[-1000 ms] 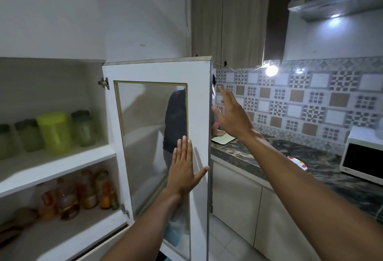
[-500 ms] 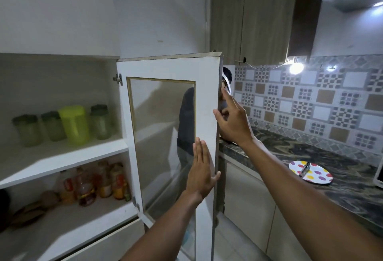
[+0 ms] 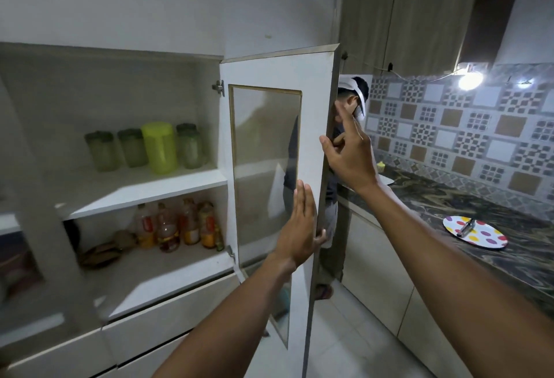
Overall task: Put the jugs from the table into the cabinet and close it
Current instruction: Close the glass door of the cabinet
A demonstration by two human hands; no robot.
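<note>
The white cabinet door [image 3: 311, 101] with a glass panel stands open, hinged at the right side of the cabinet opening. My left hand [image 3: 299, 227] lies flat against its inner face near the free edge, thumb hooked round that edge. My right hand [image 3: 350, 158] grips the free edge higher up, thumb in front and fingers behind. On the upper shelf [image 3: 144, 194] stand a bright yellow-green jug [image 3: 159, 148] and three pale green lidded jugs [image 3: 103, 151], close together.
The lower shelf holds several bottles [image 3: 180, 224]. Another person [image 3: 353, 92] stands just behind the door. A dark marble counter [image 3: 449, 206] runs along the right with a spotted plate [image 3: 476, 232] on it. White drawers sit below the cabinet.
My right hand has come from open air onto the door's free edge. My left hand has slid toward that edge. The door now looks more edge-on.
</note>
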